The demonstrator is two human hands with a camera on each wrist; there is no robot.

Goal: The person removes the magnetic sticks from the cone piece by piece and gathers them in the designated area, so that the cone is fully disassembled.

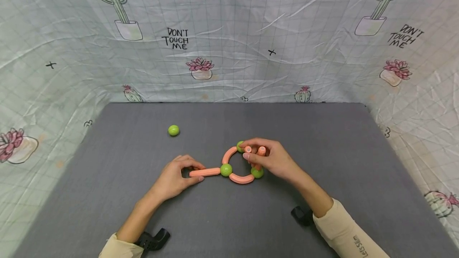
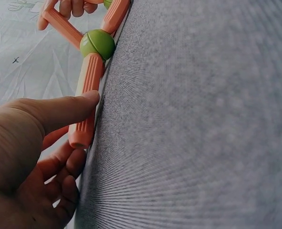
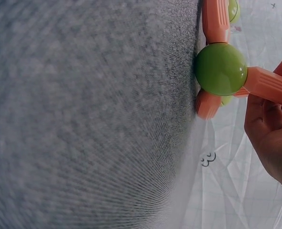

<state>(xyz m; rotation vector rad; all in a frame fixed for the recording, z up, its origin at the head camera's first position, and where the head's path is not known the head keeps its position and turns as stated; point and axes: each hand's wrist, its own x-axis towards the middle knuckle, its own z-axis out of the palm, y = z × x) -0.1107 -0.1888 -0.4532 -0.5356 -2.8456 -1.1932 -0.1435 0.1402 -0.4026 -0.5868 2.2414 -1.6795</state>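
My left hand point(image 1: 175, 178) grips the free end of a straight orange magnetic rod point(image 1: 211, 172), thumb on one side and fingers on the other. That rod's other end meets a green ball point(image 1: 226, 170). From this ball, two curved orange rods point(image 1: 242, 179) lead to a far green ball point(image 1: 240, 145) and a right-hand green ball point(image 1: 257, 172). Over the right side, my right hand point(image 1: 270, 156) pinches an upright orange rod point(image 1: 248, 149) between thumb and index finger. A second raised rod point(image 3: 269, 86) stands up from the right-hand ball, close against the hand.
A loose green ball point(image 1: 173, 130) lies farther back on the grey table point(image 1: 107, 162). Patterned cloth point(image 1: 244, 43) hangs behind the table and along its sides. Black wrist bands point(image 1: 154, 240) show near both forearms.
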